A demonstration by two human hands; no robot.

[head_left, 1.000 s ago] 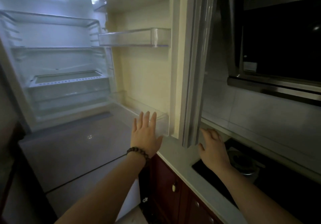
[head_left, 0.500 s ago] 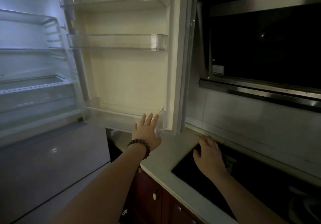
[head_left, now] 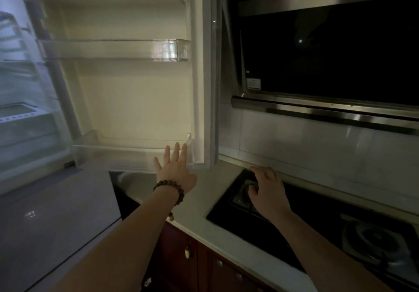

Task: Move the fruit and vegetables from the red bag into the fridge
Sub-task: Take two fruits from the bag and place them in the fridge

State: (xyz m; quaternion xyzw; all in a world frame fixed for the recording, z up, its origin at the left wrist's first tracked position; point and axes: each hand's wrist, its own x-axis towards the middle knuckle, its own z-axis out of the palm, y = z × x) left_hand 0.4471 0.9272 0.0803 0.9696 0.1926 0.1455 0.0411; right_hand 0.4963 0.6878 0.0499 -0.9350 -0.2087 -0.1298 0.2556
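The fridge door [head_left: 136,96] stands swung wide open, its cream inner side facing me with clear bins, all without contents. My left hand [head_left: 174,167], a bead bracelet on the wrist, reaches with straight spread fingers to the front of the lowest door bin [head_left: 108,153]. My right hand [head_left: 267,189] rests palm down, fingers loosely bent, on the back left corner of the black hob [head_left: 283,228], over a burner. The fridge's lit interior [head_left: 20,119] with bare shelves shows at the far left. No red bag, fruit or vegetables are in view.
A dark range hood [head_left: 328,60] with steel trim hangs over the hob. A pale countertop [head_left: 204,214] runs along red-brown cabinets [head_left: 192,264]. A second burner [head_left: 381,241] sits at the right. The fridge's lower grey door [head_left: 49,219] is closed.
The view has swung right, so the fridge interior slid off to the left. The door swung further open toward the wall. My right hand moved from the door's edge onto the hob.
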